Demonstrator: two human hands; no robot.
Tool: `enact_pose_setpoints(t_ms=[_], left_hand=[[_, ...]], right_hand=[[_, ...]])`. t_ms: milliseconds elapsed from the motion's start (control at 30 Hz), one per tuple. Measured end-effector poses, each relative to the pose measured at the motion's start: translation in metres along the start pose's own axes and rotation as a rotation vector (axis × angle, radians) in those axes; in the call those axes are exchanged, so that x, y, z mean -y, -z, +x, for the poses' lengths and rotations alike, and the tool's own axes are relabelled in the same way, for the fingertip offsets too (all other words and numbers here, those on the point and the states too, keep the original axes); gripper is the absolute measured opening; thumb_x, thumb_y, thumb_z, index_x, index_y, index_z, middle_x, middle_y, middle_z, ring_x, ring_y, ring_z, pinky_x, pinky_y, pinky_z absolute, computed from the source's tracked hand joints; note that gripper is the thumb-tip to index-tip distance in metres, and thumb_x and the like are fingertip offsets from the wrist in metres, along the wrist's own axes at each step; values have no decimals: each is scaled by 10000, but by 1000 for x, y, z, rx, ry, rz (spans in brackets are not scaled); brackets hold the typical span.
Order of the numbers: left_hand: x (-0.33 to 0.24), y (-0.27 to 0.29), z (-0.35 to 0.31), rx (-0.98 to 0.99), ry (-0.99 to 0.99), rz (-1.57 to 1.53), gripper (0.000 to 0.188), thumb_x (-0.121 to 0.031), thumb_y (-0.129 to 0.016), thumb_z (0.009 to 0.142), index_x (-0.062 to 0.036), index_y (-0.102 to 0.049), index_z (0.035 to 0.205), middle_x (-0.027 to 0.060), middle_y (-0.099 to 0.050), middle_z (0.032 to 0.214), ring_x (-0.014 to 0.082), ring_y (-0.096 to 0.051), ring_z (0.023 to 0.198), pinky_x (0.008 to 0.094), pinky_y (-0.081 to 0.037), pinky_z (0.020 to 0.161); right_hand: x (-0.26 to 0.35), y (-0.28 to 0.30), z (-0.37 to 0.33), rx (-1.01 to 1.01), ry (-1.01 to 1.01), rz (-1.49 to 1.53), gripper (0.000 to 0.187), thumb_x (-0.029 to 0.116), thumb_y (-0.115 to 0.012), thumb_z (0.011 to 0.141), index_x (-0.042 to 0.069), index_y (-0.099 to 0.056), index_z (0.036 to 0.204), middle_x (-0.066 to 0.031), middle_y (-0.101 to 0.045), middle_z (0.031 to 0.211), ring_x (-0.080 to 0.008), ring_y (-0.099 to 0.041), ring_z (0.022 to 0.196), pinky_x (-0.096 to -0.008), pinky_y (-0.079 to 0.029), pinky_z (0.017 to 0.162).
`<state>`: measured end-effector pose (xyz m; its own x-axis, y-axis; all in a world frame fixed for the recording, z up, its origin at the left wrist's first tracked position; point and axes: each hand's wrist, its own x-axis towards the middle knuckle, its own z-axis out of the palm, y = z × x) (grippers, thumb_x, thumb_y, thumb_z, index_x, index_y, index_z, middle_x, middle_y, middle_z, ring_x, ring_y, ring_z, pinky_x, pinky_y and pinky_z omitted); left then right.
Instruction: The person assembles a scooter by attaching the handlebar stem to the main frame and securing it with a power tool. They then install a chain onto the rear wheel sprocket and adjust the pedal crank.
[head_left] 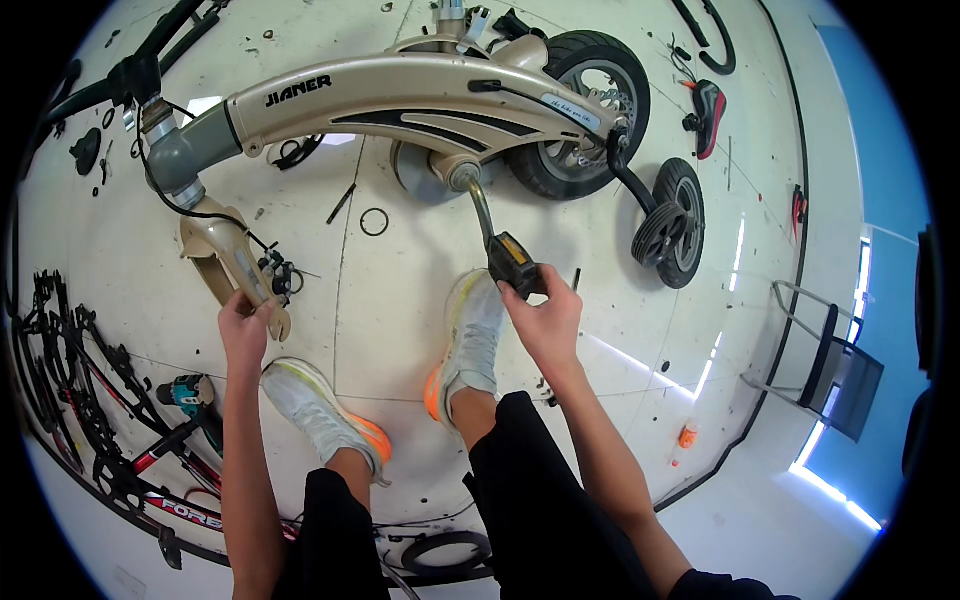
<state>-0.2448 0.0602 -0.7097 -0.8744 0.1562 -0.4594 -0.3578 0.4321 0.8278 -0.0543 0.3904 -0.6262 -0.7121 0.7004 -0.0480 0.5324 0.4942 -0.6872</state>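
While the left hand [246, 318] has its fingers closed on the lower part of a tan front fork [235, 262], the right hand [545, 310] clasps the near end of a black pedal [512, 262] between thumb and fingers. Both belong to a bike [400, 90], which spans the upper middle of the view beyond the person's grey shoes [478, 330]. At the right, on the white floor [390, 330], is a small orange thing [687, 437] that may be a bottle; it is too small to tell what is in it.

The bike's frame is a thick, glossy beige curve with dark lettering, black streaks along its lower side and a pale label toward the back. A grey collar joins it to the fork, and black handlebars [155, 50] rise at the upper left. The pedal bears an amber reflector and sits at the end of a bent metal crank [482, 212]. At the back are a black rear wheel [634, 85] and a smaller side wheel [692, 200]. A teal-and-black drill [192, 393] lies at the left, near a jumble of black and red bike parts [155, 455]
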Motion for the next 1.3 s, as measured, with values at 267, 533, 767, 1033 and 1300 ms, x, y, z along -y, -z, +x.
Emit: enact_pose_setpoints(t_ms=[267,533,767,1033,1300], left_hand=[[5,2,3,-7,56,20,282,17,-649,786,57,-622,1064,61,-660,923,106,-591,811,247,-467,746],[-1,-7,0,5,85,-24,299,-23,-665,798,55,-620,1083,50,-652,928,99,-581,837,244,-449,776],[-3,-4,-3,16,102,-23,320,-46,-676,803,48,-615,1102,48,-653,946,103,-584,855,249,-449,801],[2,-6,0,19,68,12,312,-40,-686,799,41,-621,1094,49,-657,951,105,-590,868,249,-451,801],[0,-7,2,15,80,16,309,-50,-695,796,41,-626,1082,42,-653,944,97,-581,859,238,-446,786]], right_hand=[[8,56,57,76,96,-141,322,250,-637,849,-28,-611,1009,-166,-671,870,-279,-656,841,-366,-489,744],[-55,114,250,417,-440,-417,530,543,-492,894,43,-587,744,-68,-588,702,-170,-526,586,-315,-399,525],[-20,111,262,599,-428,-403,379,411,-583,908,65,-560,755,13,-518,637,-96,-527,560,-248,-430,502],[-37,106,280,569,-180,-732,378,302,-663,857,-57,-600,759,-86,-585,606,-161,-573,472,-291,-482,474],[-44,106,271,473,67,-896,372,302,-622,861,-66,-657,820,-199,-634,679,-306,-654,639,-396,-502,595]])
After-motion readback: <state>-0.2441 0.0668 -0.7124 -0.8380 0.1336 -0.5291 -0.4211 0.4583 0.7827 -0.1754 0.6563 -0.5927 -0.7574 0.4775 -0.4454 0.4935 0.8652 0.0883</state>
